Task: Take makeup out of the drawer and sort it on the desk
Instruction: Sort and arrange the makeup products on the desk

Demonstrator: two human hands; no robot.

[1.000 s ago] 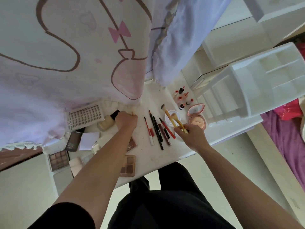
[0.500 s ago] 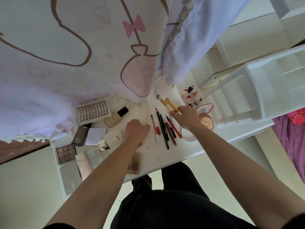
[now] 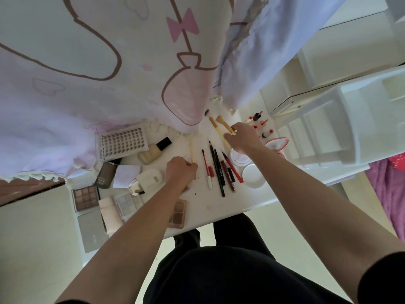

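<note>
Left hand [image 3: 180,171] pinches a pale stick [image 3: 192,150] — right hand [image 3: 242,138] grips two brushes [image 3: 219,119]

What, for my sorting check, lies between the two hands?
Head view: a row of red and black pencils lies between left hand and right hand.

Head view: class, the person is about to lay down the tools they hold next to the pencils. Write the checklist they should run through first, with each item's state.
1. Right hand grips the two brushes: ok, fingers curled round the handles.
2. Left hand holds the thin yellow tool: ok, pinched at its lower end.
3. Pencil row lies tidy: ok, roughly parallel.
4. Bare desk beside the row: ok, a narrow strip between the row and the left hand.
5. Drawer emptied: cannot tell, its inside is not visible.
</note>
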